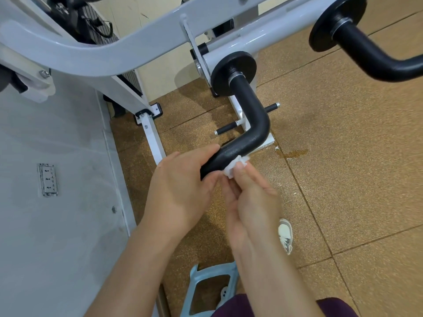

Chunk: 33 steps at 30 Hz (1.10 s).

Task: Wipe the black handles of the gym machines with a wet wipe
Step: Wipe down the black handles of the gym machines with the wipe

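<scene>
Item: bent black textured tubular handle (242, 143), free end gripped by left hand (180, 184). Crumpled white wet wipe (231, 170), pinched in right hand (249, 197), pressed against the handle beside the left fingers. Handle axis runs up-right, away from both hands, to its bend (right hand nearer).

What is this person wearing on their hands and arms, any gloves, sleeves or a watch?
Nothing: the left hand and right hand are bare, no gloves, rings or watch, and no sleeves reach into view. The only clothing in view is dark maroon fabric at the bottom edge and a pale sneaker.
</scene>
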Motion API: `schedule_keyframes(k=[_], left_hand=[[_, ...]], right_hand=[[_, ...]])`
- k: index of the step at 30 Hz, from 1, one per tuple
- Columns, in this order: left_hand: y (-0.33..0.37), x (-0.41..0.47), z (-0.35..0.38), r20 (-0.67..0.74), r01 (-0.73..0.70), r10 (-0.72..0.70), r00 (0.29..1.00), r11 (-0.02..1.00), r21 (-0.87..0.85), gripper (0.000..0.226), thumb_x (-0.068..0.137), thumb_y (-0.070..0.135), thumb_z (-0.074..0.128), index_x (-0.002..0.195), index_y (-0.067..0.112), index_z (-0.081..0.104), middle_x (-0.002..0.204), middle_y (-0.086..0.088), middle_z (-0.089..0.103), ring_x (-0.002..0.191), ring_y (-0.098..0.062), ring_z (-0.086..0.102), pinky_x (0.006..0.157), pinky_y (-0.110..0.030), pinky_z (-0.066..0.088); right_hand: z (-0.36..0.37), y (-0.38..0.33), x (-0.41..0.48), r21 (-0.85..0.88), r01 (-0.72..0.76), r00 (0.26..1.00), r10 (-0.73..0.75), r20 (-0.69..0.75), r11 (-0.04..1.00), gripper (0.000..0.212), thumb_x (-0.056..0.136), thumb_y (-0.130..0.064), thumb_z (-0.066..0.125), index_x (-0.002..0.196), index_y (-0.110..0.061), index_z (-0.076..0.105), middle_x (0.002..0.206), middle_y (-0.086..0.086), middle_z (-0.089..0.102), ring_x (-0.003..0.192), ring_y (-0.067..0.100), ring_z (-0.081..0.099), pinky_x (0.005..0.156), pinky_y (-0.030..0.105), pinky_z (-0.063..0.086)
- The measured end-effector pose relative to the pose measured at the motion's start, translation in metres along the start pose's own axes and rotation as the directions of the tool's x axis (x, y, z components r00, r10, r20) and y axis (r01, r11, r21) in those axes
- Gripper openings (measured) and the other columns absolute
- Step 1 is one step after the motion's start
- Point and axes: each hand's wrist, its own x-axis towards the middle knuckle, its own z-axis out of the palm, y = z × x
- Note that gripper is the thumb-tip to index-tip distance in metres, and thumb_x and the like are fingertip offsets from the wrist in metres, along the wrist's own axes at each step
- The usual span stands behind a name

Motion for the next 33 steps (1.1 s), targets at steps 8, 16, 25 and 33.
schedule_keyframes(k=[8,16,25,33], left_hand=[[-0.008,0.0,0.0,0.06,0.047,-0.04,0.997,0.992,-0.114,0.041,0.088,0.03,0.062,0.128,0.039,0.056,0.091,0.031,0.055,0.082,0.004,0.055,0.076,-0.016,0.044],[0.006,0.012,0.005,0.07,-0.053,0.056,0.996,0.998,-0.038,0.024,0.091,0.037,0.056,0.114,0.035,0.062,0.084,0.012,0.065,0.078,-0.007,0.058,0.068,-0.028,0.047],[0.015,0.007,0.019,-0.028,-0.113,0.114,0.993,0.993,0.032,0.045,0.091,0.024,0.059,0.135,0.023,0.051,0.111,0.011,0.066,0.095,-0.012,0.062,0.078,-0.031,0.051],[0.032,0.027,0.024,0.066,-0.129,0.126,0.99,0.991,0.036,0.023,0.095,0.029,0.049,0.116,0.028,0.057,0.083,0.013,0.059,0.075,-0.006,0.052,0.063,-0.016,0.038]], right_hand=[[0.011,-0.012,0.013,0.019,0.167,0.974,-0.162,-0.157,0.986,0.016,0.086,0.009,0.06,0.093,-0.004,0.065,0.081,0.01,0.071,0.084,0.023,0.071,0.072,0.027,0.059],[0.007,-0.018,0.022,-0.045,0.196,0.972,-0.2,-0.125,0.98,0.02,0.083,0.015,0.059,0.095,0.0,0.065,0.079,0.008,0.068,0.078,0.019,0.067,0.072,0.024,0.057],[0.008,-0.031,0.027,0.111,0.133,0.986,-0.119,-0.117,0.985,0.021,0.085,0.014,0.057,0.091,-0.005,0.065,0.088,0.012,0.071,0.075,0.015,0.071,0.072,0.022,0.059],[0.013,-0.046,0.044,-0.113,0.293,0.95,-0.302,-0.079,0.949,0.021,0.087,0.01,0.058,0.094,-0.006,0.07,0.066,-0.008,0.074,0.075,0.009,0.071,0.08,0.026,0.057]])
